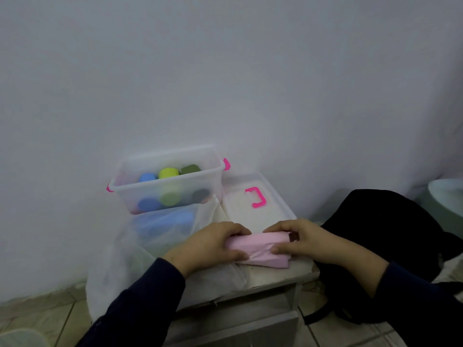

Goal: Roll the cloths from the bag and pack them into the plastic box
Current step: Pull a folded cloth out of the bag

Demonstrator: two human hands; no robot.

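A pink cloth (260, 247), partly rolled, lies on the small white table (278, 274). My left hand (213, 244) grips its left end with curled fingers. My right hand (300, 240) grips its right end, thumb underneath. Behind them stands the clear plastic box (172, 194) with pink latches; inside are rolled cloths in blue (147, 177), yellow-green (168, 173) and dark green (191, 169). A translucent white bag (130, 254) slumps at the table's left, with a blue cloth (172, 220) showing through it.
The box's lid (253, 211) with a pink handle lies flat to the right of the box. A black bag (375, 221) sits on the floor to the right. A pale wall rises right behind the table. Tiled floor lies below.
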